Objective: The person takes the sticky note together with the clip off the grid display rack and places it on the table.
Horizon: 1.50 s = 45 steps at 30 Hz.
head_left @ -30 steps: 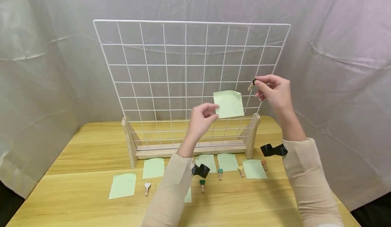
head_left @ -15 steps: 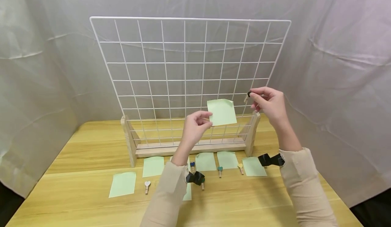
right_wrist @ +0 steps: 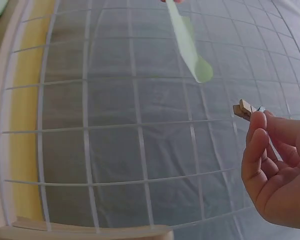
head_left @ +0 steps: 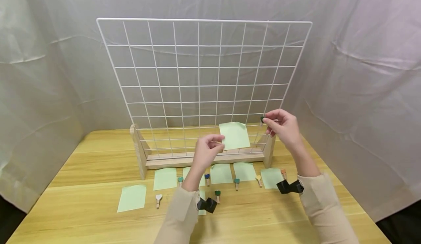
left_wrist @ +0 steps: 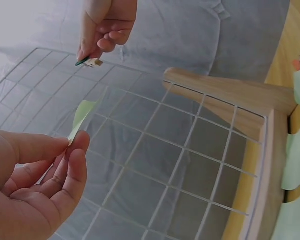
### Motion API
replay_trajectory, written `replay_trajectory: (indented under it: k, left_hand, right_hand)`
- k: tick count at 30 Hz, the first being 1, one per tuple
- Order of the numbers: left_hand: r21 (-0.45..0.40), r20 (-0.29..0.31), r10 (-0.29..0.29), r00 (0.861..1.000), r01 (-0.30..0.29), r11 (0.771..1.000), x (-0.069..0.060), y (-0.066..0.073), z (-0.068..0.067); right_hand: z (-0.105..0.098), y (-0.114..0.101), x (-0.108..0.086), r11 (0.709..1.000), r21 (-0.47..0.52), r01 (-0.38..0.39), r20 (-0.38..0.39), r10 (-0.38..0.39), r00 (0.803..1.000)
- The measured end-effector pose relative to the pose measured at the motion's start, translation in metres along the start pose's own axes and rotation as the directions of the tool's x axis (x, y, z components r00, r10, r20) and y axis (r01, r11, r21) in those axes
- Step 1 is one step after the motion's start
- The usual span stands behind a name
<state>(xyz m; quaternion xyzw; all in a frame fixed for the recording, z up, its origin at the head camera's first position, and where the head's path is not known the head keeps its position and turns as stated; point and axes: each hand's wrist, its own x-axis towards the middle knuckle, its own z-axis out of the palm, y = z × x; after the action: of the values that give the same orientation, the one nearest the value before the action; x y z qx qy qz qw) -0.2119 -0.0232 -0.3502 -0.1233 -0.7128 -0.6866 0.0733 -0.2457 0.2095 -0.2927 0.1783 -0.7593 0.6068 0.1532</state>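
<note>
My left hand (head_left: 206, 152) pinches a pale green paper note (head_left: 235, 136) by its left edge, in front of the lower right part of a white wire grid (head_left: 198, 101). In the left wrist view the note (left_wrist: 82, 118) is seen nearly edge-on, held between thumb and forefinger. To the right of the note, my right hand (head_left: 283, 130) pinches a small wooden clothespin with a dark green heart (head_left: 262, 120). The right wrist view shows the clothespin's wooden end (right_wrist: 243, 109) sticking out past my fingertips, apart from the note.
The grid stands in a wooden base (head_left: 204, 159) on the wood table (head_left: 98, 225). Several green notes (head_left: 132, 198) lie before it. Among them are heart clothespins: white (head_left: 158, 199), dark green (head_left: 217, 194), blue (head_left: 207, 177), teal (head_left: 236, 182), yellow (head_left: 258, 179) and orange (head_left: 284, 172).
Both hands have moved down and slightly left in the head view, the left carrying the note and the right carrying the clothespin. Both grips stay the same.
</note>
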Motion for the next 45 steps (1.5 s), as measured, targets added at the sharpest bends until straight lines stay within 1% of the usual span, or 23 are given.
replay_trajectory:
  k: [7, 10, 15, 19, 22, 28, 31, 34, 37, 41, 45]
  left_hand:
    - [-0.005, 0.009, 0.004, 1.000, -0.004, 1.000, -0.022, 0.014, 0.002]
    - [-0.011, 0.017, -0.015, 1.000, 0.015, 1.000, -0.027, 0.011, 0.003]
    - [-0.027, 0.048, -0.060, 0.997, 0.062, 0.998, -0.036, 0.003, 0.004]
    - [-0.037, 0.068, -0.073, 0.995, 0.076, 0.996, -0.040, -0.003, 0.004]
    - [-0.022, 0.074, -0.081, 0.994, 0.083, 0.996, -0.043, -0.006, 0.003]
    - [0.038, 0.086, -0.101, 0.991, 0.098, 0.994, -0.049, -0.010, 0.001]
    - [0.041, 0.091, -0.107, 0.990, 0.103, 0.994, -0.052, -0.012, 0.000]
    - [0.041, 0.102, -0.102, 0.990, 0.098, 0.994, -0.054, -0.018, 0.000]
    - [0.043, 0.120, -0.106, 0.987, 0.101, 0.994, -0.054, -0.030, -0.001]
    - [0.047, 0.142, -0.138, 0.980, 0.133, 0.990, -0.053, -0.048, -0.002]
    - [0.045, 0.179, -0.169, 0.969, 0.163, 0.986, -0.056, -0.056, -0.002]
  right_hand:
    - [0.002, 0.016, -0.017, 0.996, -0.045, -0.077, 0.064, 0.079, 0.995]
    - [0.004, 0.022, -0.023, 0.993, -0.062, -0.102, 0.087, 0.107, 0.990]
    - [0.005, 0.030, -0.034, 0.987, -0.069, -0.148, 0.126, 0.156, 0.980]
    - [0.005, 0.038, -0.041, 0.982, -0.069, -0.177, 0.145, 0.186, 0.972]
    - [0.005, 0.043, -0.045, 0.977, -0.073, -0.200, 0.153, 0.210, 0.966]
    - [0.006, 0.051, -0.054, 0.962, -0.078, -0.261, 0.164, 0.271, 0.948]
    - [0.007, 0.055, -0.059, 0.958, -0.082, -0.275, 0.177, 0.286, 0.942]
    - [0.007, 0.060, -0.064, 0.955, -0.091, -0.281, 0.201, 0.294, 0.934]
    - [0.008, 0.065, -0.069, 0.951, -0.100, -0.292, 0.222, 0.307, 0.925]
    - [0.008, 0.070, -0.074, 0.941, -0.109, -0.320, 0.239, 0.337, 0.911]
    - [0.009, 0.076, -0.080, 0.933, -0.113, -0.342, 0.270, 0.360, 0.893]
